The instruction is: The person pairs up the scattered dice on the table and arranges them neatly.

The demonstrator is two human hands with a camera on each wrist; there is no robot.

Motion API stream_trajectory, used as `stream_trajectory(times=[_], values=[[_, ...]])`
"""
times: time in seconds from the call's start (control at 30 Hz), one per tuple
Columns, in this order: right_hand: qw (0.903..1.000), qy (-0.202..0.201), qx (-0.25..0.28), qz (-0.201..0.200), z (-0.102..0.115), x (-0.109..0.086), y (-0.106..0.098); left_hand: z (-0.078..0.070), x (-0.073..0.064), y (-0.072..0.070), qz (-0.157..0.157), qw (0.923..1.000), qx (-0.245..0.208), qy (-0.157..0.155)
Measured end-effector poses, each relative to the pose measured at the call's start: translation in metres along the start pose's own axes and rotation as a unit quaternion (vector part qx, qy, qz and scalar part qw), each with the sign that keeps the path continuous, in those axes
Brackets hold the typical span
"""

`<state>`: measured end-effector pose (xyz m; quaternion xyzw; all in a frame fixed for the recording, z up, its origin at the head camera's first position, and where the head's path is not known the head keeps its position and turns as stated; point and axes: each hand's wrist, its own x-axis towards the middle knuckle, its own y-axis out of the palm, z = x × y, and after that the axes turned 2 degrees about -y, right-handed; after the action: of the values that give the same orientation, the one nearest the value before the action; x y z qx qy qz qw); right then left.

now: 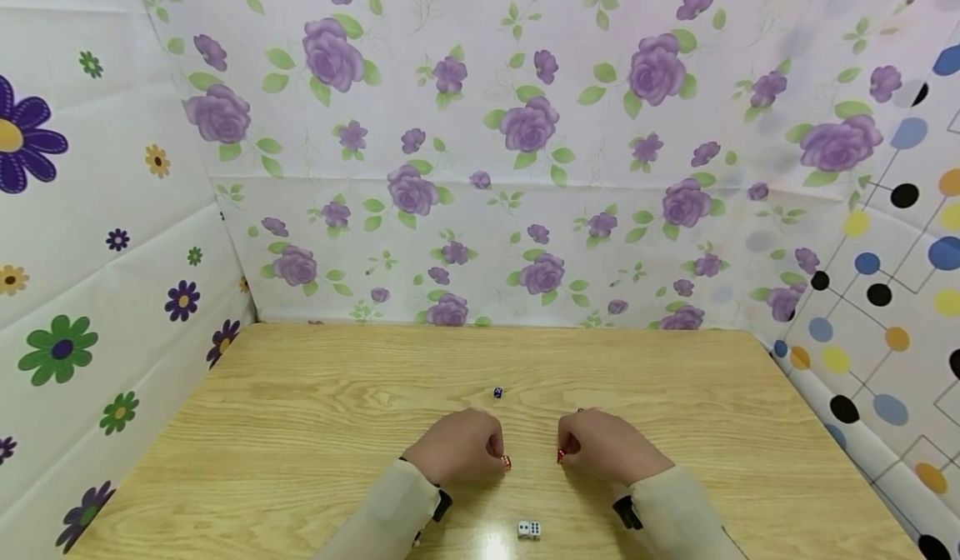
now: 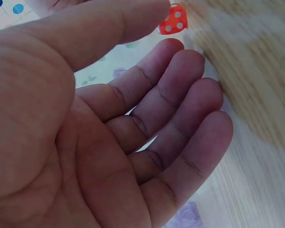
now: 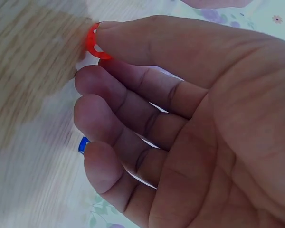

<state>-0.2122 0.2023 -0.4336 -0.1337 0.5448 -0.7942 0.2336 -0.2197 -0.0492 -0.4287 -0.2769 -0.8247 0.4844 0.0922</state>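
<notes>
In the head view, my left hand (image 1: 461,445) pinches a red die (image 1: 506,462) with white pips at its thumb and index fingertips, close over the table. The left wrist view shows that red die (image 2: 175,20) just past the thumb tip, the other fingers loosely bent. Across from it, my right hand (image 1: 611,445) pinches a second red die (image 1: 560,457). In the right wrist view this red die (image 3: 92,42) is partly covered by the thumb. A blue die (image 3: 83,145) peeks out behind the right fingertips.
Two white dice (image 1: 528,530) lie side by side near the front of the wooden table (image 1: 315,410). Farther back sits a dark blue die (image 1: 498,392). Flowered cloth (image 1: 480,235) stands along the table's back edge, with patterned cloths at both sides.
</notes>
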Motion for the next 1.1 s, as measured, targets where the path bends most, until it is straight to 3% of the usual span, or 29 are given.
stream_trajectory(times=[0.23, 0.5, 0.83, 1.1], values=[[1.0000, 0.003, -0.003, 0.007, 0.0031, 0.0005, 0.0020, -0.0010, 0.0006, 0.0023, -0.006, 0.9998, 0.015, 0.008], [0.9997, -0.024, -0.003, 0.003, 0.0058, 0.0022, 0.0065, -0.0039, 0.0023, 0.0045, -0.014, 0.9993, 0.033, 0.011], [0.9994, -0.031, -0.001, 0.013, 0.0069, 0.0034, 0.0035, 0.0003, 0.0086, 0.0074, -0.032, 0.9991, 0.025, 0.011], [0.9991, -0.042, 0.003, 0.009, 0.0071, 0.0032, 0.0050, 0.0004, 0.0095, 0.0102, -0.021, 0.9992, 0.032, 0.009]])
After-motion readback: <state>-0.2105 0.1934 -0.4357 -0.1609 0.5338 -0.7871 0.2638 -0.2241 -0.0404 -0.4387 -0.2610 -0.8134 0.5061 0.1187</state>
